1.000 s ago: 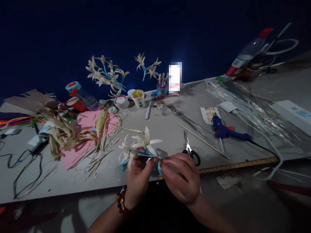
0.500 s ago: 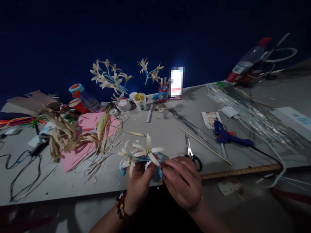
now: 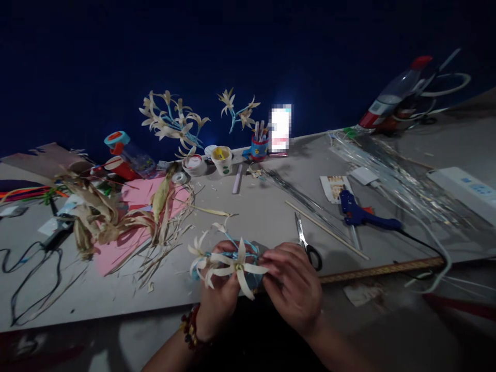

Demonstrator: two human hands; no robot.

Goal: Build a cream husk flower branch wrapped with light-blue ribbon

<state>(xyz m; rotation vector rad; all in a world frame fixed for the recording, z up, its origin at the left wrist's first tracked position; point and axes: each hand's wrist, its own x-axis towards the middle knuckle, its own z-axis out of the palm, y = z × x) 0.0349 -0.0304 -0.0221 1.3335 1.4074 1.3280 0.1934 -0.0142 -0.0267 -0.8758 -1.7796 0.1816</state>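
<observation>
My left hand (image 3: pixel 220 299), with a beaded bracelet at the wrist, is closed around a sprig of cream husk flowers (image 3: pixel 238 266) on blue-wrapped stems. One large bloom faces up over the thumb, and smaller ones stick out to the left. Close to the sprig's right side is my right hand (image 3: pixel 294 289), its thumb and fingers drawn together; whatever they pinch is too small to make out. Some blue material (image 3: pixel 252 280) shows between the hands, partly hidden by petals. Scissors (image 3: pixel 304 238) with black handles lie on the table just beyond my right hand.
A blue glue gun (image 3: pixel 362 214), thin wires (image 3: pixel 298 188) and a wooden stick (image 3: pixel 329 231) lie to the right. Dried corn husks (image 3: pixel 96 212) cover pink paper (image 3: pixel 112 256) at left. Finished flower sprigs (image 3: pixel 170 121), cups and a lit phone (image 3: pixel 280 128) stand along the back.
The sprig has turned in my left hand: the large bloom has tipped down toward me, and more blue stem shows behind it. My right hand stays close beside it.
</observation>
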